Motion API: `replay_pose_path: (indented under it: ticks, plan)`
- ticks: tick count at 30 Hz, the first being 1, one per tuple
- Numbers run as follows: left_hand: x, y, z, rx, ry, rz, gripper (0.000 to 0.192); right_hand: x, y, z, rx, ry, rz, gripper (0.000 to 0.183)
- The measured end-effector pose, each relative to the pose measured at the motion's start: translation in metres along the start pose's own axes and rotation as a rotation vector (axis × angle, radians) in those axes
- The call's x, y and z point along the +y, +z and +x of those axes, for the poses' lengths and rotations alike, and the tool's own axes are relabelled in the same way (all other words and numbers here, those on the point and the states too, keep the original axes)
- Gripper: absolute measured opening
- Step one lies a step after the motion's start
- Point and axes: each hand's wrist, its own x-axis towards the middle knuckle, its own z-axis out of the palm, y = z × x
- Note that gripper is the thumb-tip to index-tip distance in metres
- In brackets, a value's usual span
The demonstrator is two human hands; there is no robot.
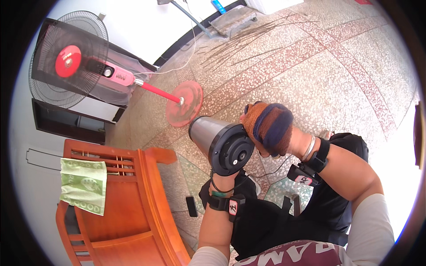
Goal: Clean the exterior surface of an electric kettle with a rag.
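A stainless steel electric kettle [207, 131] is tilted in front of me, its black underside [233, 153] with a round central socket turned up toward me. My left hand [229, 178] holds it from below; most of its fingers are hidden behind the kettle. A striped knitted cloth [271, 128] in orange, brown and navy covers most of my right hand [264, 153], with some fingers showing at its edges. The cloth presses against the side of the black base. A thin black cord [219, 190] loops by my left wrist and trails right.
A pink stand fan [119, 74] stands ahead on the left, its round base [184, 103] near the kettle. A wooden bench [116, 206] with a green towel [83, 186] is at left. A smartphone [191, 206] lies on the floor. Thin sticks [246, 43] lie near a low platform [233, 20].
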Motion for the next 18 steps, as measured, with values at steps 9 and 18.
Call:
replay_pose_path:
  ticks: [9, 18]
  plan:
    - [0.004, 0.007, -0.009, -0.346, 0.305, 1.102, 0.054, -0.008, -0.014, 0.006, 0.183, 0.014, -0.025, 0.059]
    - [-0.010, -0.004, 0.017, -0.280, -0.103, -0.098, 0.042, 0.014, 0.013, 0.011, 0.329, 0.069, 0.083, 0.034]
